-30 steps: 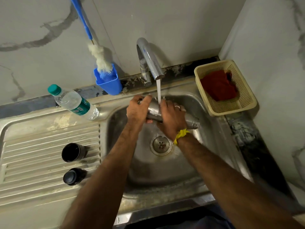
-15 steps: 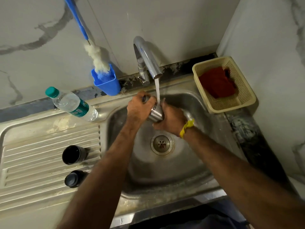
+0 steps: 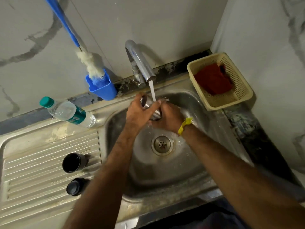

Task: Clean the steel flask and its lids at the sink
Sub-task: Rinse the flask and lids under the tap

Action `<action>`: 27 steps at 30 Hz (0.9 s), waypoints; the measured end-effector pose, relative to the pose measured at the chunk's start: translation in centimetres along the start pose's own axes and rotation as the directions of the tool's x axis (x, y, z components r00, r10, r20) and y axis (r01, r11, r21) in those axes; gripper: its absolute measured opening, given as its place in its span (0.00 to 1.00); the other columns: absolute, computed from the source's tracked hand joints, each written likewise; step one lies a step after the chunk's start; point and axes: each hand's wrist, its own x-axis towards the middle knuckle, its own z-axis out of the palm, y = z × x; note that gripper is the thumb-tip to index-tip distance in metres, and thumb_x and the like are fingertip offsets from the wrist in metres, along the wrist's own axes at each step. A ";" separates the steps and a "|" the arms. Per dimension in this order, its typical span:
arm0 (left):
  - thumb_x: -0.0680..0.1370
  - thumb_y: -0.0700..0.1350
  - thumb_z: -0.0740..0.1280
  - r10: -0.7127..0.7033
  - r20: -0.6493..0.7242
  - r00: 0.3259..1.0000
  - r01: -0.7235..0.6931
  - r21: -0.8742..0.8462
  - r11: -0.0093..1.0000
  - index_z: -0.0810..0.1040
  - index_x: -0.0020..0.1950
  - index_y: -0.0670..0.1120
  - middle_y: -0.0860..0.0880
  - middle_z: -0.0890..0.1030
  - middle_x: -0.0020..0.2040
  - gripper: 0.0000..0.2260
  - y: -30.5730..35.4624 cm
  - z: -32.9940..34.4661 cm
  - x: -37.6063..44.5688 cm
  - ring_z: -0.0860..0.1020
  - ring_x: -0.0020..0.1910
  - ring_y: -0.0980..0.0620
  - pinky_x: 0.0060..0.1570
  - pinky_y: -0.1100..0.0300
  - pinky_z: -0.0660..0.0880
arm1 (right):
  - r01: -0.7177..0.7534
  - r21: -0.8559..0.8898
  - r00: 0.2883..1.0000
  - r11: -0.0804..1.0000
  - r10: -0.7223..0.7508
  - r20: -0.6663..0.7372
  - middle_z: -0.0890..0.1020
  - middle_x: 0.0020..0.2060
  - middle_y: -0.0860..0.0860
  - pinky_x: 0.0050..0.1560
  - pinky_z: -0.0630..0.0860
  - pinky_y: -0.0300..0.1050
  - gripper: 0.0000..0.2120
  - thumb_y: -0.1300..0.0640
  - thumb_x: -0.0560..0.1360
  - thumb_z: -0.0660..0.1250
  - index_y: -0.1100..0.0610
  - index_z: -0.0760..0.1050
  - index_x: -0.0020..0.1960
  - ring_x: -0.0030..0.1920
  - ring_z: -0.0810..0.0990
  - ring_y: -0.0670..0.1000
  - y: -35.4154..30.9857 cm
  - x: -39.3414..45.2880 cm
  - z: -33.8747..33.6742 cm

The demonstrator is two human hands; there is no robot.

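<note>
Right under the running tap [image 3: 140, 63], both hands hold the steel flask [image 3: 146, 103] over the far part of the sink [image 3: 206, 116]. Its body lies tilted between them, with 1 end showing past the left hand at the far side; the rest is mostly covered. The left hand [image 3: 138, 114] curls round the flask from the left, fingers wrapped over its top. The right hand [image 3: 168, 118] grips it from the right, fingers folded round the lower part, with a yellow band [image 3: 184, 126] at the wrist. The water stream [image 3: 152, 91] falls from the spout and lands where the 2 hands meet on the flask. The drain [image 3: 162, 144] sits just nearer than the hands.

On the ribbed draining board [image 3: 33, 162] to the left stand the 2 dark lids: the cup lid [image 3: 74, 162], mouth up and farther from the viewer, and the stopper lid [image 3: 76, 186] nearer, apart from each other. Farther along the board lies a plastic water bottle [image 3: 69, 113] on its side, green cap pointing left. A blue holder [image 3: 102, 88] stands against the wall beside the tap, with a bottle brush [image 3: 92, 63] leaning in it, bristles down and blue handle slanting up to the left. A cream basket [image 3: 219, 80] at the far right corner holds a red cloth [image 3: 212, 78].
</note>
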 end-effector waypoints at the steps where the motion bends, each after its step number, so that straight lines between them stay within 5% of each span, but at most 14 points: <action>1: 0.66 0.70 0.70 0.033 -0.007 0.999 -0.033 0.072 0.997 0.73 0.63 0.55 0.49 0.81 0.58 0.31 0.0 -0.3 0.0 0.84 0.50 0.47 0.43 0.47 0.84 | -0.007 0.113 0.997 0.994 -0.002 0.076 0.83 0.55 0.51 0.50 0.77 0.40 0.29 0.51 0.69 0.79 0.53 0.71 0.66 0.54 0.82 0.50 0.2 0.0 -0.3; 3: 0.69 0.68 0.69 0.001 -0.112 0.994 0.003 0.028 1.000 0.74 0.66 0.53 0.48 0.81 0.58 0.30 0.1 -0.9 0.2 0.84 0.49 0.47 0.45 0.47 0.84 | 0.011 0.125 0.998 0.992 -0.019 0.066 0.83 0.57 0.51 0.54 0.79 0.47 0.35 0.49 0.67 0.80 0.50 0.68 0.68 0.55 0.82 0.50 0.2 -0.4 -0.1; 6: 0.77 0.60 0.70 -0.149 -0.272 0.951 0.108 -0.159 0.981 0.73 0.72 0.49 0.48 0.78 0.62 0.27 -0.1 -1.5 0.6 0.83 0.49 0.47 0.37 0.55 0.83 | -0.086 -0.146 0.996 0.986 0.082 -0.034 0.79 0.63 0.53 0.61 0.75 0.55 0.39 0.44 0.64 0.80 0.50 0.68 0.70 0.60 0.78 0.57 2.0 -0.8 0.0; 9: 0.77 0.64 0.69 -0.085 -0.270 0.959 0.075 -0.046 0.996 0.75 0.69 0.51 0.49 0.80 0.59 0.25 0.1 -1.2 0.3 0.83 0.51 0.47 0.46 0.47 0.84 | -0.189 -0.167 0.982 0.968 0.189 -0.017 0.80 0.61 0.52 0.61 0.76 0.58 0.43 0.40 0.63 0.78 0.49 0.64 0.72 0.59 0.80 0.58 2.7 -1.1 0.2; 12: 0.81 0.63 0.61 0.067 -0.103 0.992 -0.066 0.007 0.998 0.78 0.64 0.54 0.49 0.82 0.56 0.18 1.0 0.2 -0.4 0.83 0.50 0.51 0.53 0.46 0.82 | -0.191 0.004 0.980 0.982 0.190 -0.065 0.83 0.53 0.48 0.54 0.80 0.54 0.39 0.45 0.64 0.77 0.46 0.63 0.70 0.53 0.83 0.55 1.8 -1.3 1.8; 15: 0.84 0.50 0.63 0.086 0.093 0.992 -0.069 -0.173 0.982 0.79 0.65 0.54 0.49 0.81 0.59 0.11 1.2 1.4 -0.6 0.80 0.54 0.53 0.55 0.52 0.81 | -0.235 0.313 0.959 0.920 0.271 -0.078 0.83 0.52 0.45 0.54 0.81 0.54 0.38 0.50 0.60 0.80 0.41 0.65 0.65 0.52 0.83 0.50 2.0 -1.5 2.2; 19: 0.85 0.43 0.61 -0.126 0.075 0.989 0.146 -0.393 0.908 0.81 0.59 0.49 0.50 0.81 0.45 0.09 1.2 0.2 0.6 0.75 0.34 0.54 0.24 0.64 0.71 | -0.193 0.329 0.969 0.924 0.232 -0.081 0.83 0.53 0.47 0.52 0.81 0.55 0.39 0.47 0.57 0.78 0.45 0.67 0.65 0.52 0.82 0.51 2.2 -1.4 2.4; 23: 0.81 0.43 0.69 -0.017 0.140 0.990 0.075 -0.422 0.903 0.81 0.63 0.54 0.51 0.83 0.52 0.12 1.1 0.3 -0.2 0.81 0.40 0.56 0.29 0.64 0.76 | -0.160 0.386 0.978 0.908 0.198 -0.060 0.84 0.53 0.46 0.54 0.81 0.56 0.38 0.48 0.58 0.78 0.45 0.69 0.66 0.53 0.83 0.49 1.9 -0.3 2.0; 25: 0.81 0.44 0.69 -0.091 0.027 0.996 0.094 -0.408 0.908 0.83 0.61 0.50 0.51 0.84 0.48 0.09 1.3 -0.5 0.3 0.81 0.37 0.56 0.27 0.64 0.75 | -0.141 0.329 0.984 0.934 0.169 -0.061 0.84 0.53 0.46 0.53 0.81 0.53 0.39 0.52 0.59 0.80 0.46 0.68 0.67 0.52 0.83 0.49 1.5 -0.7 2.2; 27: 0.82 0.44 0.67 -0.073 -0.043 0.996 0.058 -0.282 0.958 0.84 0.58 0.47 0.48 0.85 0.51 0.08 1.0 -1.0 0.7 0.83 0.41 0.54 0.35 0.57 0.81 | -0.145 0.314 0.987 0.938 0.161 -0.027 0.83 0.52 0.46 0.52 0.81 0.49 0.40 0.55 0.60 0.81 0.45 0.68 0.67 0.51 0.83 0.49 1.2 -1.1 2.6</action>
